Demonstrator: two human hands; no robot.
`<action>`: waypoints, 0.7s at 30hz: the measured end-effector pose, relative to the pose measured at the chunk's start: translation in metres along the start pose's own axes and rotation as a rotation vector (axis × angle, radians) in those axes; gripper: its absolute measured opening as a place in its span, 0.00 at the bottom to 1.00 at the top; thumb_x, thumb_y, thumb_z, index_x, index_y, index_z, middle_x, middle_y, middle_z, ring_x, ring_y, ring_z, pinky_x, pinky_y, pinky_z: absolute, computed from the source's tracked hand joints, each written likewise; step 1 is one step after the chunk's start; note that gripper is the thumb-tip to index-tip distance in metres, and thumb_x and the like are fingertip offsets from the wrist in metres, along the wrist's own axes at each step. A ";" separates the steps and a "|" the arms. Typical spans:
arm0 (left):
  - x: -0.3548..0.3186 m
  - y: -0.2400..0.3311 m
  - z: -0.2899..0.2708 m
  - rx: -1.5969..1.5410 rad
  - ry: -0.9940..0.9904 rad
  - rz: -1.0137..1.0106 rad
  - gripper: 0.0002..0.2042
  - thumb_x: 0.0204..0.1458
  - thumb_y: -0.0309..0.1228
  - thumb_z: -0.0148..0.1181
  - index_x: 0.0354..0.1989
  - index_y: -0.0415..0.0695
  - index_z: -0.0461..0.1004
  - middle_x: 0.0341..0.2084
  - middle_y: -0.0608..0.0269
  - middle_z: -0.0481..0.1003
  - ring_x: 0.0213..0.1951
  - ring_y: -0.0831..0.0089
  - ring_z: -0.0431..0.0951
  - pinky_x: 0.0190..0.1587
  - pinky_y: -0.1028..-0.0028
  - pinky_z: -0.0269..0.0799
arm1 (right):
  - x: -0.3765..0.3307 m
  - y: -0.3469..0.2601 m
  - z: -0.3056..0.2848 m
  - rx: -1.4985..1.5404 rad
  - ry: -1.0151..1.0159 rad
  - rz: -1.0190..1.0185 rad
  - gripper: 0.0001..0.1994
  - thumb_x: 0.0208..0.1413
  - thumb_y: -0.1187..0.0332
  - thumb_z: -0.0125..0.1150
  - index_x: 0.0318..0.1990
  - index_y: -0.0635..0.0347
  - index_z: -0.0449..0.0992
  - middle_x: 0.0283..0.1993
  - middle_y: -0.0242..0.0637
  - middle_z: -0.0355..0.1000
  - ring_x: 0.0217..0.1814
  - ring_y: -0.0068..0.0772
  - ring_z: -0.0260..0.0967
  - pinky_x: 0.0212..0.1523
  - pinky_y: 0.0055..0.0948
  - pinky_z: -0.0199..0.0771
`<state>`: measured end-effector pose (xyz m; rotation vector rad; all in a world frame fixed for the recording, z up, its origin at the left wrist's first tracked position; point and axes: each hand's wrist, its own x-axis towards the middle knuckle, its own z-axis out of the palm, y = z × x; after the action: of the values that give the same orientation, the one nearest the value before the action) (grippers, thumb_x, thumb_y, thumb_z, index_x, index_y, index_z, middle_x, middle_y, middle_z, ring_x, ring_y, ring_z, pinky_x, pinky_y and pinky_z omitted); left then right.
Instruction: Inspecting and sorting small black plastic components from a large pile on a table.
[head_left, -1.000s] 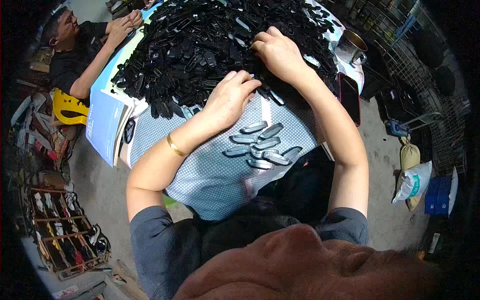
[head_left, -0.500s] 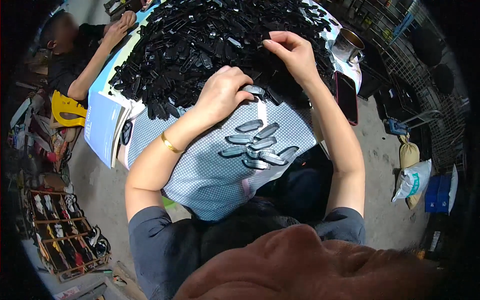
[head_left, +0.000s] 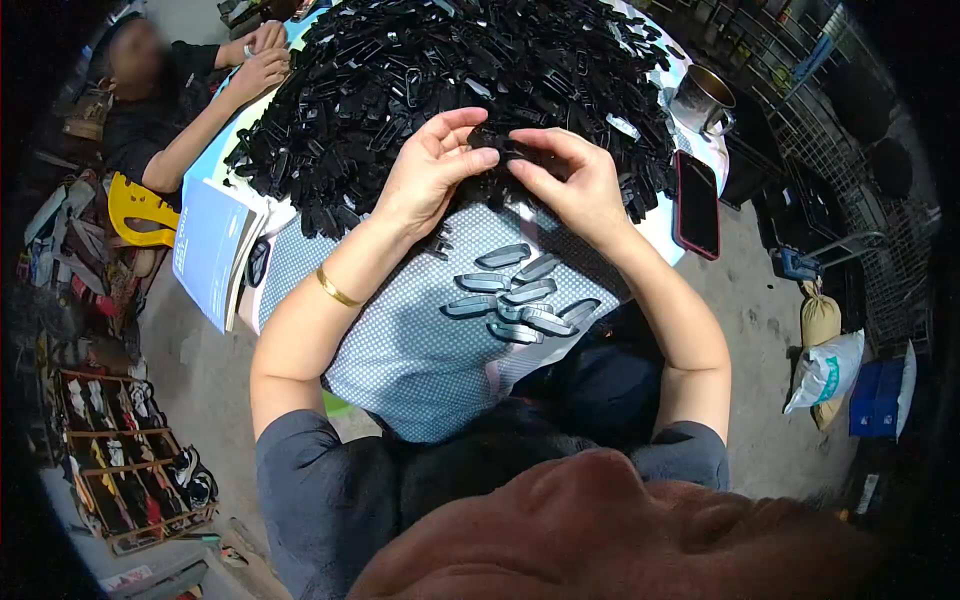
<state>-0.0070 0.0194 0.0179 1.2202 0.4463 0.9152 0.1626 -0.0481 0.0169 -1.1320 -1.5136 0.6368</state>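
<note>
— Black part (head_left: 497, 140) sits up between two hands, right at the near edge of the big heap (head_left: 450, 70). See it?

— Yes. Start at the left. What is over there?

— Another person (head_left: 170, 120) sits at the far left, with both arms on the table edge. Near them is a yellow thing (head_left: 140, 205) and a blue book (head_left: 208, 250) that hangs off the table (head_left: 655, 235).

— And then?

— Then the left hand (head_left: 430, 170). It has a gold bangle (head_left: 335, 290) on the wrist. Its fingers are bent and its fingertips pinch the left end of the black part.

— And the right hand?

— The right hand (head_left: 570, 180) is just beside it. Its fingertips pinch the other end. So the two hands are close together, both closed on that one small piece. I cannot tell its exact shape, since it is dark against the heap.

— What is under the hands?

— A dotted cloth (head_left: 420, 350), with a small bunch of grey pieces (head_left: 520, 300) lying flat on it, near the person's body.

— And to the right?

— A phone (head_left: 697, 203) with a red rim lies on the table. Behind it stands a metal cup (head_left: 703, 100). Far right, on the floor, are some sacks (head_left: 825, 350).
</note>
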 end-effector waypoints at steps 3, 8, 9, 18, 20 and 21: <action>0.000 -0.003 0.000 -0.138 0.046 -0.046 0.18 0.46 0.18 0.60 0.48 0.37 0.68 0.32 0.67 0.73 0.32 0.82 0.72 0.38 0.83 0.70 | -0.003 -0.004 -0.001 -0.022 0.029 -0.050 0.15 0.47 0.73 0.63 0.44 0.67 0.74 0.39 0.34 0.72 0.40 0.21 0.70 0.41 0.20 0.71; -0.004 -0.002 0.004 0.095 -0.006 0.117 0.15 0.45 0.20 0.62 0.44 0.36 0.73 0.32 0.63 0.75 0.33 0.80 0.74 0.41 0.82 0.71 | -0.003 -0.005 0.001 -0.060 0.062 -0.123 0.15 0.45 0.73 0.64 0.42 0.67 0.75 0.39 0.36 0.72 0.38 0.22 0.70 0.39 0.19 0.70; -0.005 -0.001 0.004 0.183 0.019 0.100 0.16 0.45 0.20 0.62 0.44 0.36 0.73 0.32 0.64 0.75 0.33 0.80 0.74 0.41 0.82 0.70 | -0.003 -0.004 0.002 -0.091 0.082 -0.154 0.14 0.45 0.73 0.65 0.41 0.66 0.76 0.39 0.37 0.72 0.38 0.23 0.71 0.38 0.19 0.71; -0.007 -0.008 0.011 0.078 0.065 0.138 0.16 0.49 0.22 0.58 0.48 0.36 0.71 0.41 0.58 0.75 0.41 0.77 0.74 0.46 0.79 0.69 | -0.005 0.001 0.014 -0.213 0.151 -0.237 0.16 0.43 0.73 0.67 0.41 0.66 0.74 0.37 0.38 0.72 0.37 0.25 0.71 0.37 0.22 0.75; -0.008 -0.004 0.009 0.051 0.020 0.123 0.15 0.51 0.23 0.55 0.49 0.36 0.70 0.42 0.57 0.74 0.43 0.75 0.73 0.48 0.77 0.68 | -0.004 -0.001 0.013 -0.144 0.144 -0.166 0.17 0.45 0.71 0.66 0.43 0.66 0.72 0.36 0.36 0.72 0.37 0.23 0.71 0.38 0.22 0.74; -0.008 -0.002 0.009 0.083 -0.022 0.112 0.16 0.52 0.24 0.54 0.50 0.36 0.69 0.44 0.55 0.73 0.45 0.73 0.73 0.50 0.75 0.67 | -0.004 0.002 0.009 -0.020 -0.023 0.030 0.17 0.46 0.70 0.65 0.44 0.65 0.72 0.35 0.33 0.71 0.36 0.21 0.70 0.37 0.21 0.73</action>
<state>-0.0045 0.0077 0.0175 1.3408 0.4045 0.9854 0.1550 -0.0496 0.0108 -1.1679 -1.5282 0.6582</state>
